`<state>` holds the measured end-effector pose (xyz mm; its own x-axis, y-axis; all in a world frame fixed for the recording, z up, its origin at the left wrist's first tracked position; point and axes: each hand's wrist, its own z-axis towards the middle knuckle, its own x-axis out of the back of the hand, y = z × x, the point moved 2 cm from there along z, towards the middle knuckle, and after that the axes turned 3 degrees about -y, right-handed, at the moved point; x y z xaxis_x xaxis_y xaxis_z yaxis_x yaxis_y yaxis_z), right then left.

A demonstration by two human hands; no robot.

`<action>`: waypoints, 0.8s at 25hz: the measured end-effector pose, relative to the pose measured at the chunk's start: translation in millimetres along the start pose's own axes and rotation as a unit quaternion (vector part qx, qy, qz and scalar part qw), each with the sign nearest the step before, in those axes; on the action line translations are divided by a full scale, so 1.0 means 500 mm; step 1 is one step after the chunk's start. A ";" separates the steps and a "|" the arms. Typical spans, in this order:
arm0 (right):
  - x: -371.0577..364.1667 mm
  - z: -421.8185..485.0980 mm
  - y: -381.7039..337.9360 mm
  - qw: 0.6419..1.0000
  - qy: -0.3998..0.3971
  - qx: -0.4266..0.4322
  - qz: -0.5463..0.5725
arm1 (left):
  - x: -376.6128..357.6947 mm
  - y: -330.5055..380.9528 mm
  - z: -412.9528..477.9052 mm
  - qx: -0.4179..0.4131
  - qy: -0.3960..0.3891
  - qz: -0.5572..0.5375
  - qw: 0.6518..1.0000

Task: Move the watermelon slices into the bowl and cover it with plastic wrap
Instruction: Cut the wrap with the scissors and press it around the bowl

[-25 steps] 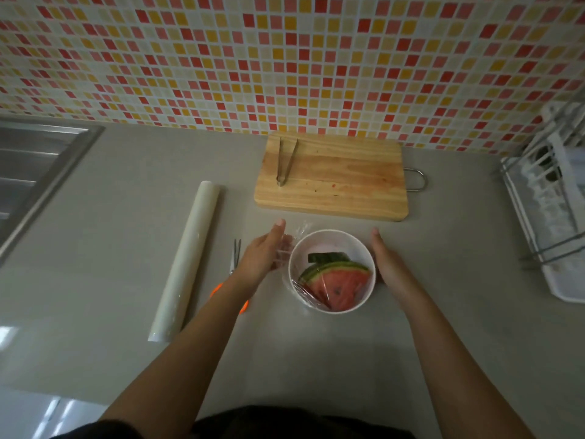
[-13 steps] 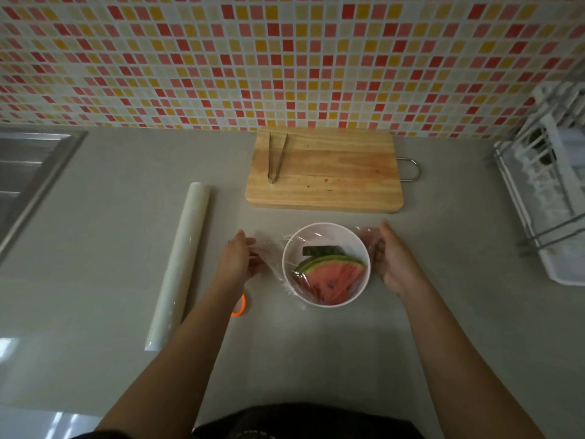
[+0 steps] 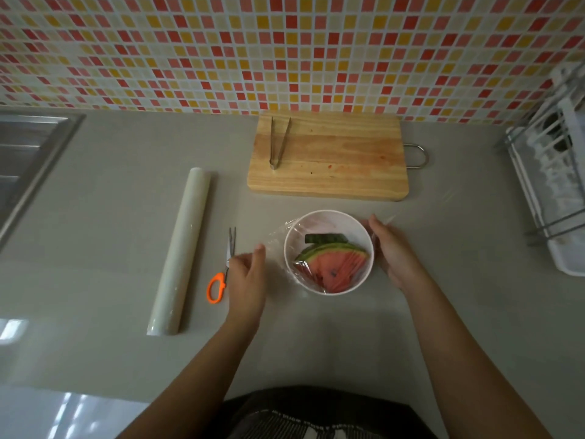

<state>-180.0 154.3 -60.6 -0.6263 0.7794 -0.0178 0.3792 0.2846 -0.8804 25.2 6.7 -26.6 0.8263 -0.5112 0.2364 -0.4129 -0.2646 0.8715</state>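
Note:
A white bowl (image 3: 329, 217) stands on the counter with watermelon slices (image 3: 335, 267) inside, red flesh up and green rind toward the back. Clear plastic wrap (image 3: 278, 236) lies over the bowl, and its loose edges stick out on the left and right. My right hand (image 3: 392, 255) is curled around the bowl's right side with wrap under its fingers. To the left of the bowl, my left hand (image 3: 247, 274) has its thumb at the wrap's left edge and seems to pinch it.
Orange-handled scissors (image 3: 218, 286) lie just left of my left hand. Further left is the plastic wrap roll (image 3: 183, 251). A wooden cutting board (image 3: 329, 156) with metal tongs (image 3: 278, 144) sits behind the bowl. There is a dish rack (image 3: 550, 191) at right and a sink (image 3: 28, 160) at far left.
Both hands first lay flat beside the bowl, then took hold of the wrap's edges. My right hand has closed in on the bowl's side; the left stays a little off to the left.

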 end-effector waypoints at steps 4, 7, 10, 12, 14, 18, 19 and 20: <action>-0.012 0.000 -0.010 0.998 0.057 0.029 0.026 | -0.013 -0.023 -0.042 0.028 -0.151 -0.001 0.988; -0.024 -0.003 -0.009 0.998 0.059 0.030 0.021 | -0.002 -0.020 -0.054 -0.030 -0.153 0.034 0.987; -0.031 -0.005 -0.011 0.995 0.092 0.028 -0.001 | 0.009 -0.033 -0.066 -0.049 -0.159 0.036 0.985; -0.036 -0.007 -0.014 0.993 0.111 0.028 0.009 | 0.016 -0.051 -0.070 -0.028 -0.158 0.033 0.986; -0.040 -0.009 -0.017 0.994 0.107 0.028 0.023 | 0.031 -0.066 -0.072 -0.003 -0.123 0.041 0.992; -0.025 -0.003 -0.012 0.998 -0.014 -0.021 0.054 | 0.057 0.000 -0.035 -0.139 -0.018 0.102 0.985; -0.020 -0.002 -0.010 0.997 -0.037 -0.032 0.067 | 0.050 0.034 -0.009 -0.181 -0.008 0.118 0.976; -0.017 -0.001 -0.008 0.997 -0.039 -0.035 0.065 | 0.035 0.068 0.022 -0.211 -0.014 0.155 0.965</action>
<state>-175.7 146.8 -56.4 -0.6192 0.7671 -0.1679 0.5047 0.2250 -0.8334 21.3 -20.4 2.3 0.6752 -0.5358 0.5069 -0.4413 0.2571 0.8597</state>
